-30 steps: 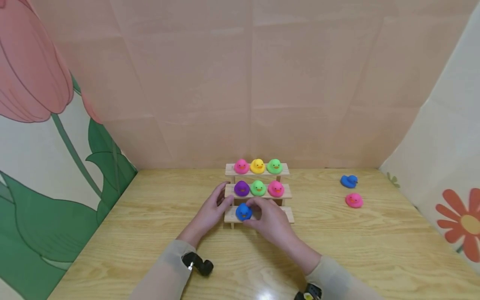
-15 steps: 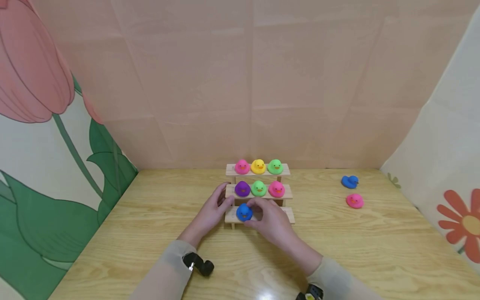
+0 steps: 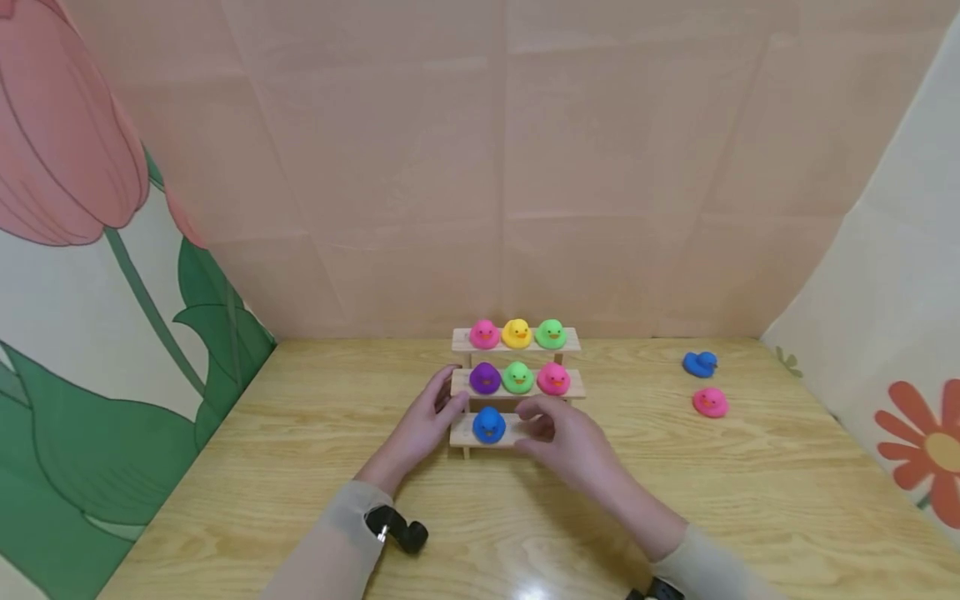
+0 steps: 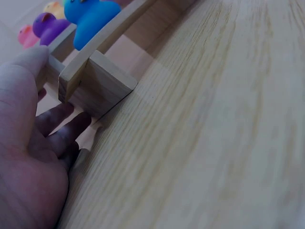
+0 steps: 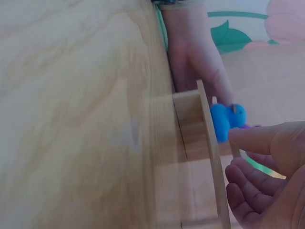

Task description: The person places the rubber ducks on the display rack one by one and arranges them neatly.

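A three-tier wooden display stand (image 3: 459, 432) holds small rubber ducks. My left hand (image 3: 420, 421) grips the left end of its middle tier, thumb at the front edge and index finger at the back. On the bottom tier, a blue rubber duck (image 3: 489, 423) sits upright toward the left, facing front. My right hand (image 3: 566, 440) is just right of this duck, over the bottom tier, its fingers loosely bent with a gap between thumb and index finger and nothing held. In the right wrist view the thumb tip overlaps the blue duck (image 5: 220, 122).
The middle tier bears purple (image 3: 484, 378), green (image 3: 517, 377) and pink (image 3: 553, 378) ducks. Above them sit pink (image 3: 484, 334), yellow (image 3: 517, 333) and green (image 3: 551, 334) ones. Another blue duck (image 3: 700, 364) and a pink duck (image 3: 710, 402) lie on the wooden table (image 3: 315, 417) at right.
My right hand has let go of the blue duck and moved a little to the right. The duck stays on the bottom tier; my left hand has kept its place.
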A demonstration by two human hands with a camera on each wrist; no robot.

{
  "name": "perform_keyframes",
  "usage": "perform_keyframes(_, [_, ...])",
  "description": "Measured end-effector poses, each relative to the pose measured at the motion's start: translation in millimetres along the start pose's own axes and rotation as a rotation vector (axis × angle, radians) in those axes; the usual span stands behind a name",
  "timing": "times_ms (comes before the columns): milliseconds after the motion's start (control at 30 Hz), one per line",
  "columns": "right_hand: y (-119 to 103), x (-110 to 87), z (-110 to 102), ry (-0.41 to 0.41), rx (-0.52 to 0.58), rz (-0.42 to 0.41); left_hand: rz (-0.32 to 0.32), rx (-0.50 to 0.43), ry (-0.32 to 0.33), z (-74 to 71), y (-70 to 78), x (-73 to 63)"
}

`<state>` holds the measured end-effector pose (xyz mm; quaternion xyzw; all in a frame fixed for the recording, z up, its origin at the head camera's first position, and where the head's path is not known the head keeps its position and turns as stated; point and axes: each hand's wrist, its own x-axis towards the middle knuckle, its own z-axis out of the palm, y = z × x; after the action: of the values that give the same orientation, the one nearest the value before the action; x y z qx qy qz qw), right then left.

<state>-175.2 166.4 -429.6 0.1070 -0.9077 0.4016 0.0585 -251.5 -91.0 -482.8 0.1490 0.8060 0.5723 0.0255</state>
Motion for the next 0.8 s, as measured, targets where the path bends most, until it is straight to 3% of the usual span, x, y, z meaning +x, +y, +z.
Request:
perform_keyframes(233, [14,-2.5,-34,0.038,-0.040,-0.011,0.007,0.006,-0.002,-0.3,0.1,-0.2])
perform_keyframes(600, [35,2.8,-88,0.194,-0.124,-0.042,0.007,0.021,0.001,-1.6,0.9,-0.4])
perform_keyframes(800, [46,3.3,-111,0.246,-0.079,-0.024,0.003,0.024,-0.001,-1.0,1.4,-1.5])
